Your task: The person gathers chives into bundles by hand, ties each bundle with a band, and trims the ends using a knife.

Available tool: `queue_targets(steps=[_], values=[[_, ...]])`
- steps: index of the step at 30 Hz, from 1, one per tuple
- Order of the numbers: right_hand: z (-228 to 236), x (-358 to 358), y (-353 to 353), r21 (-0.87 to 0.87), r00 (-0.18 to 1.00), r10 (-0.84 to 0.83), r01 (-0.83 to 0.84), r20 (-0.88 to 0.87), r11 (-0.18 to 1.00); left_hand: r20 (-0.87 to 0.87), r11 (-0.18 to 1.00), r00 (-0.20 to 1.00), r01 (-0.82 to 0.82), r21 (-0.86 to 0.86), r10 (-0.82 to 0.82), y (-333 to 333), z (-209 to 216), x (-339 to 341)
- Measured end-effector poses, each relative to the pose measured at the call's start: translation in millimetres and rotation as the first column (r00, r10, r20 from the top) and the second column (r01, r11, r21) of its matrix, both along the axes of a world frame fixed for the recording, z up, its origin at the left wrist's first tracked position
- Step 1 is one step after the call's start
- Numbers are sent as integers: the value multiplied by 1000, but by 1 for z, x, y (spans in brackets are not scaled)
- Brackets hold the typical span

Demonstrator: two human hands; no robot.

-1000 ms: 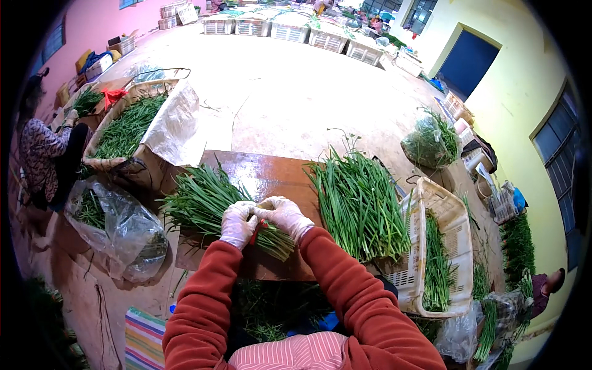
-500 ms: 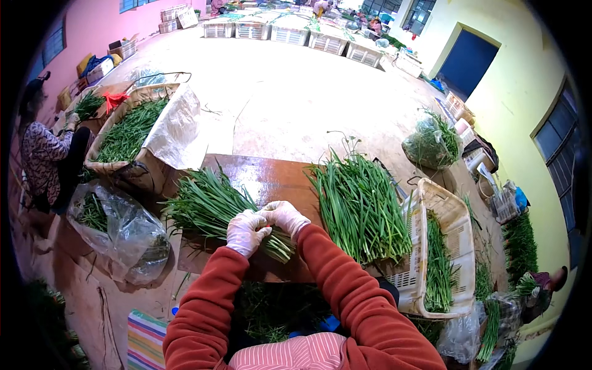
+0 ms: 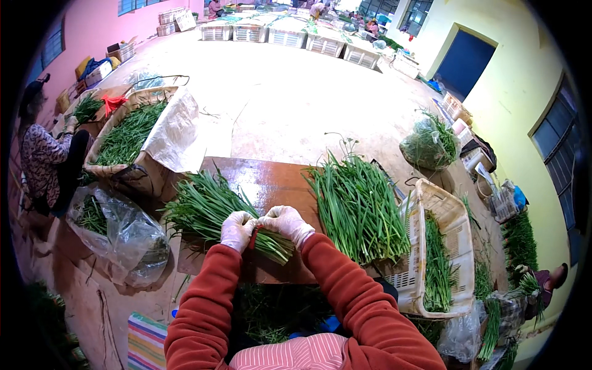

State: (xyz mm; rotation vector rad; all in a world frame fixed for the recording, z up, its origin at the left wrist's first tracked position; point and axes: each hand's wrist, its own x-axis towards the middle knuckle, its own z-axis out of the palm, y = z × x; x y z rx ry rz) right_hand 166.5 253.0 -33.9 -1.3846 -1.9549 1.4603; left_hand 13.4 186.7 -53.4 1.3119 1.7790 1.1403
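Note:
A bunch of garlic chives [image 3: 203,206] lies slanted on the brown board table [image 3: 271,172], leaves to the far left and cut stalk ends toward me. A thin red tie [image 3: 253,237] is around the stalks, between my two white-gloved hands. My left hand [image 3: 238,230] is closed in a pinch at the tie, pressed near the bunch. Beside it, my right hand [image 3: 286,224] has thumb and fingers pinched together over the stalks, at the tie; its fingertips are partly hidden. To the right lies a larger loose pile of garlic chives [image 3: 361,206].
At my right stands a white plastic crate [image 3: 462,246] with more chives. Left are a lined crate [image 3: 176,126] of greens, a clear plastic bag [image 3: 132,246] and a seated person [image 3: 46,142] handling greens. Another person [image 3: 546,287] is at the lower right. White crates [image 3: 287,38] line the far floor.
My hands have drawn slightly apart, with the left lower and to the left. The red tie now shows more plainly around the stalks. The person at the lower right has shifted a little.

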Motion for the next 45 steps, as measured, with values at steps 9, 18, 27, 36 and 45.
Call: queue_targets(steps=[9, 18, 27, 36, 45], values=[[5, -14, -43, 387, 962, 20, -128, 272, 913, 28, 999, 1000, 9, 45, -10, 6, -13, -2], [8, -2, -27, 160, 986, 125, -141, 106, 977, 57, 997, 996, 70, -28, -69, 5, -12, -8], [12, 3, -5, 212, 996, 12, -30, 86, 977, 108, 987, 992, -74, 140, 59, -3, 9, -4], [-8, -15, 7, -28, 989, 119, -122, -85, 992, -200, 960, 968, 94, -265, -150, -16, 25, 0], [-34, -19, 15, -67, 994, 36, -43, -102, 997, -225, 970, 963, 95, -226, -147, -15, 32, 20]])
